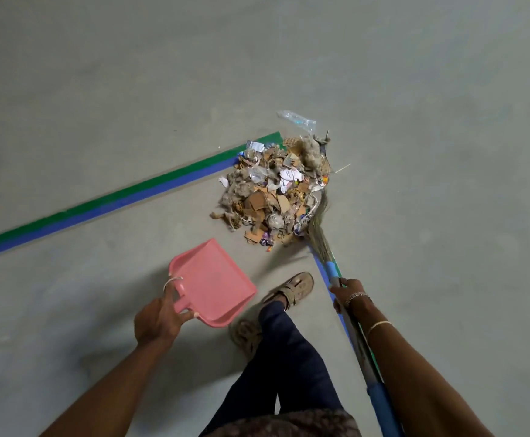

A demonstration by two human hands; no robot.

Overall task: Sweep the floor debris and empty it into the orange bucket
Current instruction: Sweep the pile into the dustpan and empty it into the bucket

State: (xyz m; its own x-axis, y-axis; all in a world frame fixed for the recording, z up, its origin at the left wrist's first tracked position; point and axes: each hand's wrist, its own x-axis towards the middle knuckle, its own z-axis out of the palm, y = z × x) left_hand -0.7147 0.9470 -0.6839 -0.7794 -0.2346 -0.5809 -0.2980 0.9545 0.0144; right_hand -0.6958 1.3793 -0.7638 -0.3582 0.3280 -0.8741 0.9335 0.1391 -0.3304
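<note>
A heap of debris (277, 190), with cardboard scraps, paper, dust clumps and plastic, lies on the grey floor at the centre. My left hand (158, 316) grips the handle of a pink dustpan (214, 279), held just short of the heap's near-left side. My right hand (347, 294) grips the shaft of a grass broom (318, 228). Its bristles rest against the heap's right side. No orange bucket is in view.
Green and blue floor tape (105, 205) runs from the left edge to the heap. More tape runs under the broom toward me. My sandalled feet (292, 290) stand between dustpan and broom. A clear plastic wrapper (296, 118) lies just beyond the heap.
</note>
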